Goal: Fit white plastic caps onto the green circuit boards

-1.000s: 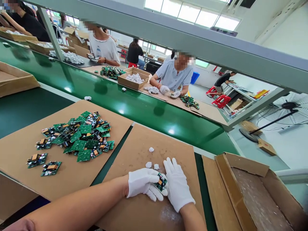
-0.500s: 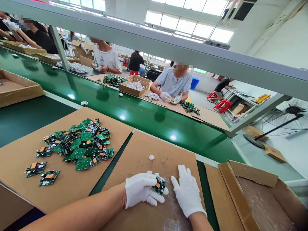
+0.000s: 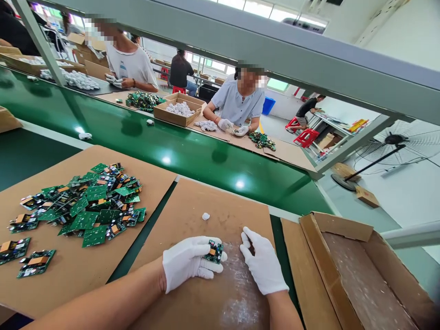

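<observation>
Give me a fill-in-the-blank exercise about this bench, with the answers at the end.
The small circuit board is in the ____ hand, not the right hand. Both hands wear gloves coloured ____. The block on the held board is ____. Seen from the wearer, the nearest open cardboard box stands to the ____ of both hands.

Missing words: left; white; orange; right.

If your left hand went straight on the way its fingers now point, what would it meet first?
The left hand, holding a circuit board, would probably meet the right hand first, across smeared cardboard; their heights are hard to judge.
</observation>
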The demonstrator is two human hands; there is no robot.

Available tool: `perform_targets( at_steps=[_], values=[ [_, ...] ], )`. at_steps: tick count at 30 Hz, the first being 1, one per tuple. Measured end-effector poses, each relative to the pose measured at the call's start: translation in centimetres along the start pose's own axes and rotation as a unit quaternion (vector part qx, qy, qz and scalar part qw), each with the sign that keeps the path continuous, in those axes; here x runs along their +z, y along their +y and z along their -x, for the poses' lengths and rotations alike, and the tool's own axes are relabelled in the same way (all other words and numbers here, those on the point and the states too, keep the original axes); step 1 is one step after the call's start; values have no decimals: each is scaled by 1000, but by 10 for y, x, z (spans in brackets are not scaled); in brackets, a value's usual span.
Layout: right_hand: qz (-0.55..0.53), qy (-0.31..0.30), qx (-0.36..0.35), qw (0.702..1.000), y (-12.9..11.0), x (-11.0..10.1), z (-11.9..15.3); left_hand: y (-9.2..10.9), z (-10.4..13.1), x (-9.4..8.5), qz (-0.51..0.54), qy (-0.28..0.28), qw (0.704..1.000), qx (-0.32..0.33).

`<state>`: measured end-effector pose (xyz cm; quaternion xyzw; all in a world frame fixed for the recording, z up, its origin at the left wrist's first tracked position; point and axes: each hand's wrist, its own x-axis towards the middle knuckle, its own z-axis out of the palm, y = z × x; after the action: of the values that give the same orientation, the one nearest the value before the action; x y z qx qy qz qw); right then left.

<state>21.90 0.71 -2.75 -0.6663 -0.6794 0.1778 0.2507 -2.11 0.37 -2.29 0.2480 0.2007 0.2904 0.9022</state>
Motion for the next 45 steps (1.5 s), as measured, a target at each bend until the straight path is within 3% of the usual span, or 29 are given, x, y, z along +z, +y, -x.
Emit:
perform_targets(
  at_steps=[6,8,11,13,15,18,23,31,42,45],
  values=[
    [-81,23,39,996,-27,0,6,-1,-1,1,23,26,999,1],
    [-140,21,22,990,-41,-1,12,0,-1,2,35,26,999,5],
    [-166,-14,-125,978,-58,4,18,1,-2,4,33,19,999,7],
    [-103,-18,-226,968,-63,10,19,1,-3,5,19,20,1000,8],
    [-27,-5,-260,965,-64,16,19,1,-4,5,8,26,1000,11],
    [-14,-3,-238,971,-61,20,20,1,-5,7,10,40,999,12],
    [-155,70,-183,968,-64,17,22,3,-5,9,29,57,998,11],
    [-26,55,-314,947,-73,22,17,3,-6,8,20,37,999,16],
    [-57,112,-270,955,-72,27,20,1,-6,8,-54,58,994,69],
    [-90,81,-253,960,-72,25,22,1,-5,7,-90,42,992,80]
  ],
)
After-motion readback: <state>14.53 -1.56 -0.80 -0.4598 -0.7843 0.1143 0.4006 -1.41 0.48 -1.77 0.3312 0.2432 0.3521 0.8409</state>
